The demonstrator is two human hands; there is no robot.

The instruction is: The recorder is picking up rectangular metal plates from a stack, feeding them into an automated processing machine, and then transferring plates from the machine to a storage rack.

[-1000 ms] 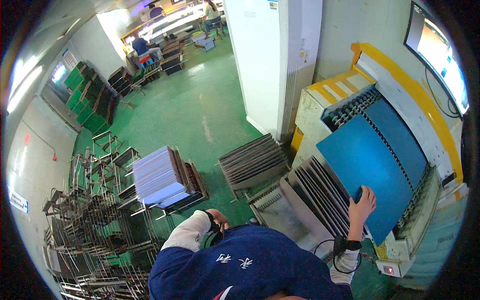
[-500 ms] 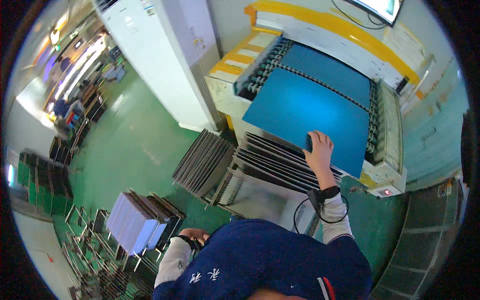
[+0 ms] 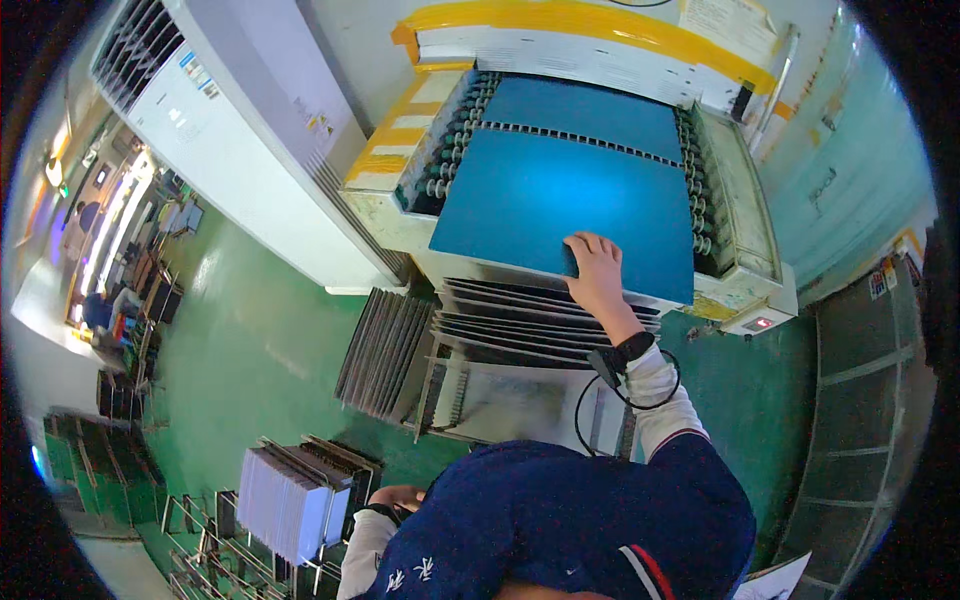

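Observation:
My right hand (image 3: 597,275) rests on the near edge of a flat blue panel (image 3: 560,190), its fingers spread over the top surface. The panel lies on the rollers of a conveyor machine (image 3: 735,190). Beyond a narrow strip of rollers, a second blue panel (image 3: 590,112) lies farther in. My left hand (image 3: 400,498) is low by my body, partly covered by it, and its fingers are hidden. Below the machine's front edge, several dark thin panels (image 3: 540,325) stand in a rack (image 3: 450,395) close to my right forearm.
Another stack of grey panels (image 3: 385,345) leans left of the rack. A slotted rack of pale panels (image 3: 285,505) stands at lower left, beside metal frames (image 3: 200,535). A tall white cabinet unit (image 3: 250,170) is left of the machine. Dark shelving (image 3: 860,440) lines the right.
My view has turned, so the machine appears farther left and more level. My right hand remains on the near edge of the blue panel. My left hand is more covered by my body.

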